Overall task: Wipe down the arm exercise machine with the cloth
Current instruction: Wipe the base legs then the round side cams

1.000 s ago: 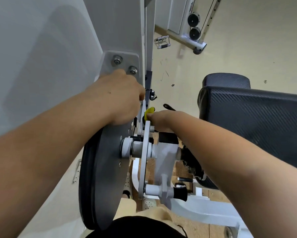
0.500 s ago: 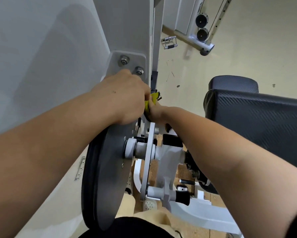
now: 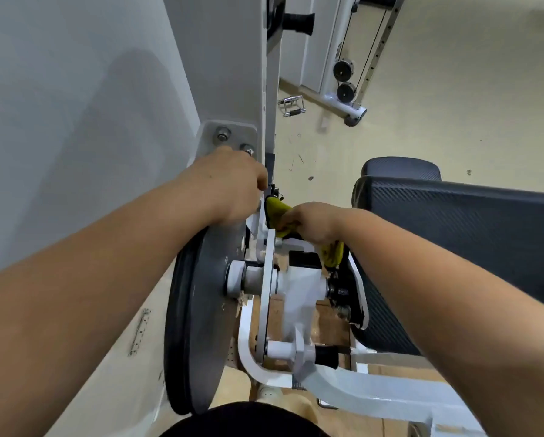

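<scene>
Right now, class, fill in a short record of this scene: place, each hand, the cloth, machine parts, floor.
Place: a gym, seen from above the hands
Left hand: at the top of the grey disc, just below two bolts; fingertips hidden
Right hand: grips the yellow cloth at the white frame
Cloth: bunched, one end hanging below the hand
Pad: black, right of the frame
Floor: a metal handle lies near a cable machine

We can't see the fingers of the left hand (image 3: pixel 229 187); right hand (image 3: pixel 315 220) covers most of the cloth (image 3: pixel 277 208). Black pad (image 3: pixel 485 222) runs off the rt edge; white pivot (image 3: pixel 299 288) looks blurred.
</scene>
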